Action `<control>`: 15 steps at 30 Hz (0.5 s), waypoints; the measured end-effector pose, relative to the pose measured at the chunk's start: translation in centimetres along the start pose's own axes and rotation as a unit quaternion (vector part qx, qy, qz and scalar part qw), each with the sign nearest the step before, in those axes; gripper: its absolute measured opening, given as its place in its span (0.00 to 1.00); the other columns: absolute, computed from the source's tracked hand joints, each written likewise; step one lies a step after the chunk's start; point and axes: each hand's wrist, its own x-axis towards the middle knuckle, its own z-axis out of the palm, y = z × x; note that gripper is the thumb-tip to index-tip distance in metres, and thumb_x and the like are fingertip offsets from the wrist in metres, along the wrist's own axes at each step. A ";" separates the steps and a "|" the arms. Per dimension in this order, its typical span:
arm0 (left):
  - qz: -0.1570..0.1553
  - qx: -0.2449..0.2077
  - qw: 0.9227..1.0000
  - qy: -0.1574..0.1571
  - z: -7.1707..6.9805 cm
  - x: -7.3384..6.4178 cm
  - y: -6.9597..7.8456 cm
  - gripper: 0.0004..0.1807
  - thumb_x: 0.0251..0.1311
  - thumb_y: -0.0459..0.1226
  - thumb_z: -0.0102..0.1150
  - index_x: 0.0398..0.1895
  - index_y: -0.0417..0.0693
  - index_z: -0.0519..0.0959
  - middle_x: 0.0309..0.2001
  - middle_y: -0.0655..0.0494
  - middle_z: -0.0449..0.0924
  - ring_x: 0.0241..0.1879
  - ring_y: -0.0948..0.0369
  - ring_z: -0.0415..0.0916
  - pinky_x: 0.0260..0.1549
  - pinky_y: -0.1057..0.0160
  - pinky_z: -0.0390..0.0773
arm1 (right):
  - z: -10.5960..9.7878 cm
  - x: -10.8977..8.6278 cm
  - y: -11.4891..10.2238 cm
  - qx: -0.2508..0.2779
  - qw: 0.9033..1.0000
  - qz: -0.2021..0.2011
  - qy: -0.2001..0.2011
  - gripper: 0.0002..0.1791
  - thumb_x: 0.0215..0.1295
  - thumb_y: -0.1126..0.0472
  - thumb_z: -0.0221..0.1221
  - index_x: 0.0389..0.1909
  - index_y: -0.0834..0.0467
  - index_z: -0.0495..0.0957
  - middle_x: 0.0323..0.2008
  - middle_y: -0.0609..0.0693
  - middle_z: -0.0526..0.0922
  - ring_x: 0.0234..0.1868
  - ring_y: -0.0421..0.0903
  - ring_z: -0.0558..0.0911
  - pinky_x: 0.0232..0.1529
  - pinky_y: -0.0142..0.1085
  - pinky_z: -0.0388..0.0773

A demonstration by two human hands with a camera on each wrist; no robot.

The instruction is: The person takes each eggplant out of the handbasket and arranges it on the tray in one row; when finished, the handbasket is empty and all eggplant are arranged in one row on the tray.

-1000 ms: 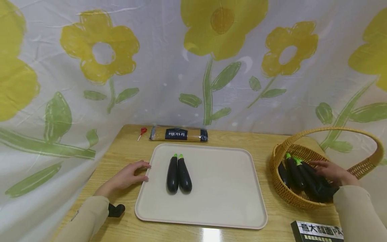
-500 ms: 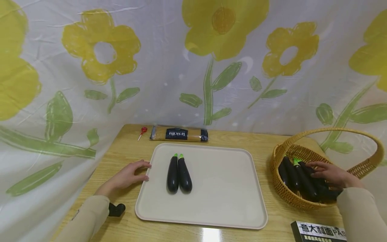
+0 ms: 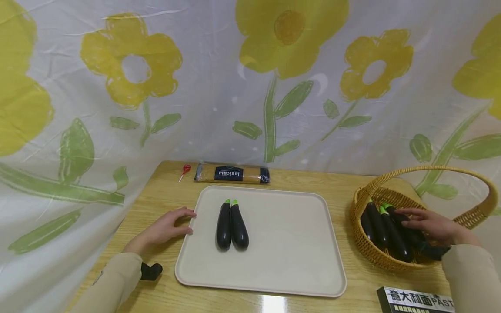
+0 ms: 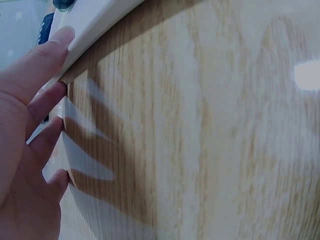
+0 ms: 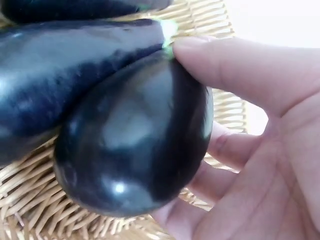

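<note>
My right hand is inside the wicker basket at the right. In the right wrist view its thumb lies along one side of a dark eggplant near the green stem, and the fingers curl round the other side. Other eggplants lie beside it in the basket. My left hand rests at the left edge of the cream tray, fingers loosely bent. Its thumb touches the tray's rim in the left wrist view. Two eggplants lie side by side on the tray, stems toward the back.
A spaghetti pack lies behind the tray, with a red lollipop left of it. A black-and-white pasta box stands at the front right. The basket's tall handle arches over the right hand. A flowered cloth hangs behind the table.
Within the basket the eggplants have shifted under my right hand, which has moved slightly right and now grips one. The left hand, the tray and its two eggplants stay in place.
</note>
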 end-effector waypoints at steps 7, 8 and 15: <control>-0.006 -0.008 1.000 0.000 0.1 0.0 -0.2 0.23 0.61 0.42 0.66 0.57 0.44 0.76 0.65 0.37 0.69 0.70 0.36 0.54 0.67 0.35 0.53 | 0.5 0.2 -2.2 -0.035 0.997 -0.001 0.066 0.32 0.76 0.52 0.50 0.72 0.64 0.56 0.65 0.80 0.58 0.24 0.32 0.67 0.19 0.41 0.74; -0.005 -0.007 1.000 0.000 0.1 0.0 -0.3 0.23 0.61 0.42 0.66 0.57 0.45 0.76 0.65 0.37 0.69 0.70 0.35 0.54 0.67 0.35 0.53 | 0.6 0.3 -2.6 -0.035 0.997 0.003 0.073 0.33 0.76 0.51 0.50 0.73 0.64 0.55 0.65 0.78 0.59 0.28 0.33 0.70 0.22 0.42 0.75; -0.008 -0.010 1.000 -0.003 0.1 -0.1 -0.3 0.23 0.61 0.43 0.66 0.57 0.45 0.76 0.66 0.37 0.68 0.70 0.35 0.52 0.67 0.35 0.51 | 1.2 0.3 -4.5 -0.045 0.994 0.003 0.099 0.36 0.76 0.48 0.50 0.75 0.63 0.50 0.68 0.80 0.50 0.65 0.73 0.60 0.42 0.47 0.80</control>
